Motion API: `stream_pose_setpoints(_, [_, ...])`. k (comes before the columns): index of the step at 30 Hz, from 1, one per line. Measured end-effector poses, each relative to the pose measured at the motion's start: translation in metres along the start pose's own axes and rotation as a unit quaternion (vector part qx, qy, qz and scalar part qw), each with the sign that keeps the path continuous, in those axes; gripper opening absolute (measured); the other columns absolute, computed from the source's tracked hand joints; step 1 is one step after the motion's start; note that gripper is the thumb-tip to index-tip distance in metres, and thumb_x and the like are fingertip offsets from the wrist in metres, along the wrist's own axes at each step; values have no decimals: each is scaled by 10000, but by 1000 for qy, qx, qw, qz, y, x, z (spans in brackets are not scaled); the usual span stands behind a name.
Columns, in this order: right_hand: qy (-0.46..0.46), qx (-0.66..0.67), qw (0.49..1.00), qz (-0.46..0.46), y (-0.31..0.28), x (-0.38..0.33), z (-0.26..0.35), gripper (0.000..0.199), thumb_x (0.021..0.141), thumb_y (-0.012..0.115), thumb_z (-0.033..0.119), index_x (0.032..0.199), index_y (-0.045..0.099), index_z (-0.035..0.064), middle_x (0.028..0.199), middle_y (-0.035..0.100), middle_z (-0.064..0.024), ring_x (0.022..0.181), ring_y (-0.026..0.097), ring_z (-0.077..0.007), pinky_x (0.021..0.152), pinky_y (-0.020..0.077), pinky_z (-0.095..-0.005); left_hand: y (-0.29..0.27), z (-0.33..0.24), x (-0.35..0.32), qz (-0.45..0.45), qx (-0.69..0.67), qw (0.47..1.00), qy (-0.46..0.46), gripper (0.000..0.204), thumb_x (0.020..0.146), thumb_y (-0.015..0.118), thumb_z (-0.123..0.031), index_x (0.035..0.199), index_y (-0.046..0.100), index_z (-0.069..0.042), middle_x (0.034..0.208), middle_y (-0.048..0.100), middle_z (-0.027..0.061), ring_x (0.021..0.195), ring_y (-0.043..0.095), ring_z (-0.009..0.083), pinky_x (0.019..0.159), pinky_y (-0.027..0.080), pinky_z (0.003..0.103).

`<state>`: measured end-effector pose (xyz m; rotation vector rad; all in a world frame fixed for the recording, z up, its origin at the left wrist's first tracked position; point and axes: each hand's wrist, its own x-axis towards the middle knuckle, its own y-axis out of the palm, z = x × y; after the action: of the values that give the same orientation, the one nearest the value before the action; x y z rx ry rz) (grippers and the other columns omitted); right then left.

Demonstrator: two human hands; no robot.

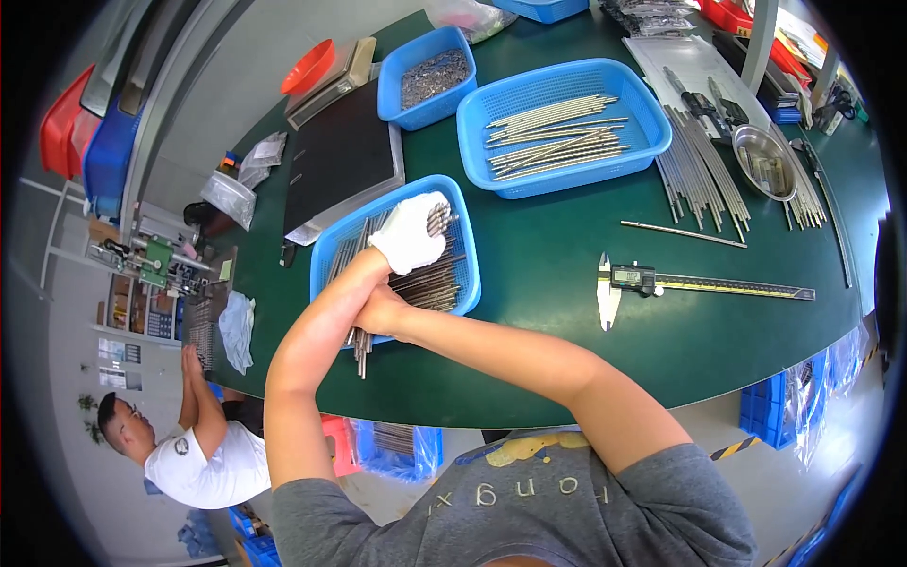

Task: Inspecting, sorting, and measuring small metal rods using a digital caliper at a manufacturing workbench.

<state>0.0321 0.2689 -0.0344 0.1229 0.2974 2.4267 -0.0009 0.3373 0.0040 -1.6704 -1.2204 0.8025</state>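
Note:
My left hand (412,236), in a white glove, is closed round a bundle of thin metal rods (439,219) over a blue plastic basket (470,269). The rod ends poke out past its fingers. My bare right hand (383,310) reaches in below the left wrist, at the basket's near side. Its fingers are partly hidden behind my left forearm and look wrapped round rods, whose ends (362,357) stick out over the near rim. More rods (430,286) lie loosely side by side in the basket.
Right of centre stand a larger blue basket (567,184) of rods and a digital caliper (709,283) beside a single rod (684,234). Further right are loose rods (704,175) and a metal bowl (763,163). A black box (335,156) is left. Another person (203,454) sits far left.

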Motion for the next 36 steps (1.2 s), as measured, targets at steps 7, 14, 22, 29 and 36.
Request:
stream_pose_setpoints(7, [47,-17,999,-10,1,9,5,254,781,628,202,915,546,3,960,568,-110,831,564,-167,687,470,-322,-17,-32,29,-145,-251,955,59,204,600,560,15,791,511,-38,691,515,16,611,481,82,557,419,242])
stream_pose_setpoints(14, [191,41,975,-109,0,16,-8,870,584,795,203,1166,235,-121,1044,497,-243,931,574,-288,739,512,-328,-78,-40,0,-361,-468,800,103,235,645,521,112,812,514,-54,701,520,23,504,492,104,451,427,261])
stream_pose_setpoints(22, [119,-134,959,-220,-19,0,-16,805,658,741,218,1265,282,-46,1264,324,-228,1108,441,-320,883,439,-359,-105,-88,-93,-369,-510,759,168,227,656,473,83,808,399,-68,709,355,23,480,323,110,462,282,238])
stream_pose_setpoints(29, [-93,-48,986,130,-88,-86,37,334,814,514,2,1145,479,-30,1096,522,-145,1000,521,-201,882,431,-306,-85,-129,-122,-312,-625,681,221,277,632,495,112,813,388,-69,728,391,43,503,413,108,468,373,230])
stream_pose_setpoints(36, [-200,-328,912,143,-102,-168,63,1085,505,808,257,1358,182,17,1278,397,-194,1183,395,-327,1003,294,-397,-22,-155,-114,-365,-501,783,56,266,653,560,102,742,389,-80,708,409,26,595,425,96,525,377,214])
